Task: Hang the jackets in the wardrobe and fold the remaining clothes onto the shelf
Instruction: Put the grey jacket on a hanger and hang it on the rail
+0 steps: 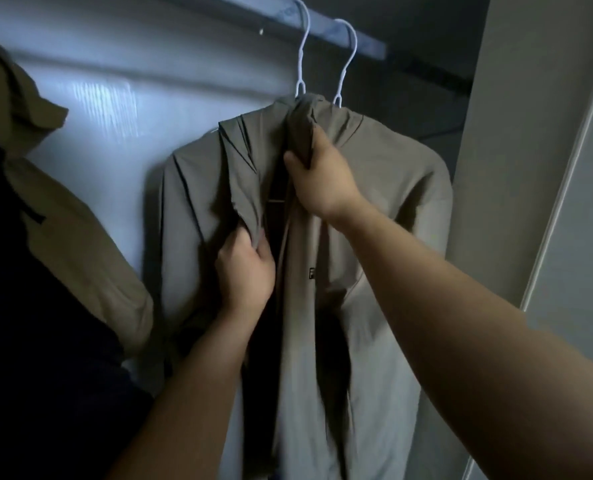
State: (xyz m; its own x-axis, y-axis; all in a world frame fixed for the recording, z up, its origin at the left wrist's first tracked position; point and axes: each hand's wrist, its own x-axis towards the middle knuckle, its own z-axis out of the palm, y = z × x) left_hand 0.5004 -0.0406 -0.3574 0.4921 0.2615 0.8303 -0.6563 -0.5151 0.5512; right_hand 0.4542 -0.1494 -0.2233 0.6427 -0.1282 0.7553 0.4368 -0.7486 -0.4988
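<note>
A grey-brown hooded jacket (pixel 385 209) hangs inside the wardrobe on a white hanger (pixel 343 60) hooked over the rail (pixel 367 43). A second white hanger hook (pixel 302 46) sits just left of it on the same rail. My right hand (pixel 322 181) grips the bunched collar and hood fabric near the top. Lower down, my left hand (pixel 246 271) pinches the left front edge of the jacket, whose front hangs open with a dark gap between the two sides.
A tan jacket (pixel 63 230) with a dark lining hangs close at the left edge. The pale wardrobe back wall (pixel 115 98) lies behind. A light wardrobe side panel (pixel 516 133) and door edge (pixel 565 188) stand at the right.
</note>
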